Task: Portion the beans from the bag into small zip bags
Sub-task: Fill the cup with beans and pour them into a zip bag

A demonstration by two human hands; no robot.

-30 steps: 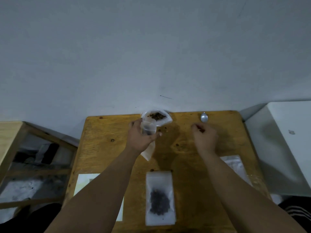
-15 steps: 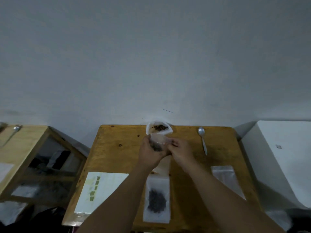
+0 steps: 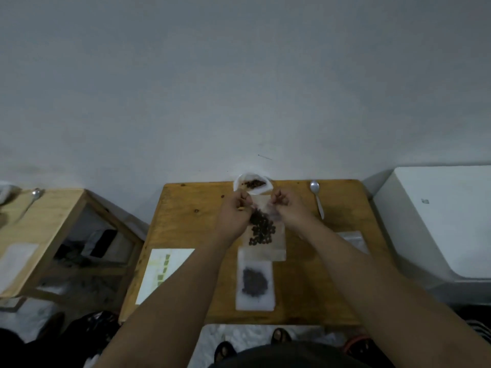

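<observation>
A clear small zip bag with dark beans in it hangs over the middle of the wooden table. My left hand pinches its top left corner and my right hand pinches its top right corner. Behind the hands, at the table's far edge, stands the open white bag of beans. A second zip bag with beans lies flat on the table nearer to me. An empty zip bag lies flat at the right, partly hidden by my right forearm.
A metal spoon lies at the table's back right. A white sheet with green squares lies at the front left. A white box stands to the right. A lower wooden shelf table with another spoon stands at the left.
My right hand came over from the spoon side and took the zip bag's top. The bag now hangs spread between both hands. The view has tilted back, showing more floor.
</observation>
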